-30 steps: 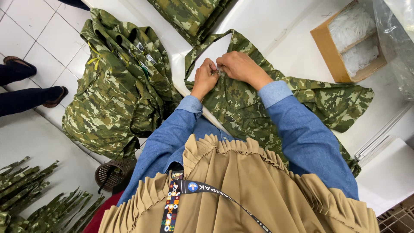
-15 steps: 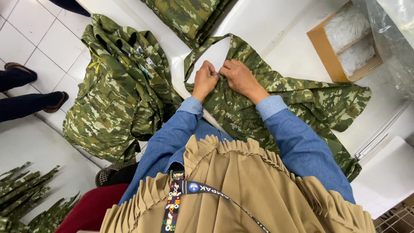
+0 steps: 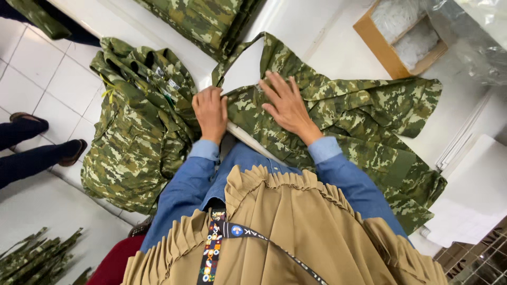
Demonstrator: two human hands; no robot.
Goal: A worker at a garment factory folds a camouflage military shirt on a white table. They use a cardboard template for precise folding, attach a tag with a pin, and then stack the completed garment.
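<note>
A: Where is the camouflage jacket (image 3: pixel 338 113)?

B: It lies spread on the white table (image 3: pixel 317 26), directly in front of the person, with one sleeve trailing off toward the table's near right corner. A white card (image 3: pixel 244 68) shows through the garment's neck opening.

A: And the hands?

B: The left hand (image 3: pixel 210 112) rests on the jacket's near edge, just beside the white card, fingers curled down into a loose fist over the cloth. Whether it pinches the fabric cannot be told. The right hand (image 3: pixel 288 105) lies flat on the jacket, fingers spread wide and pointing away from the person, pressing the cloth down and holding nothing.

A: What else is around the jacket?

B: To its left, a heap of camouflage garments (image 3: pixel 134 121) hangs over the table's edge toward the tiled floor (image 3: pixel 31 79). Beyond the jacket, at the far side of the table, lies a folded camouflage stack (image 3: pixel 203 21). To the jacket's far right stands a cardboard box (image 3: pixel 401 37) with white bundles inside, and clear plastic sheeting (image 3: pixel 475 37) lies next to that box.

A: Anyone else?

B: Left of the garment heap, another person's legs in dark trousers and slip-on shoes (image 3: pixel 74 151) stand on the floor. The wearer has blue denim sleeves (image 3: pixel 348 177) and a tan pleated scarf (image 3: pixel 285 227).
</note>
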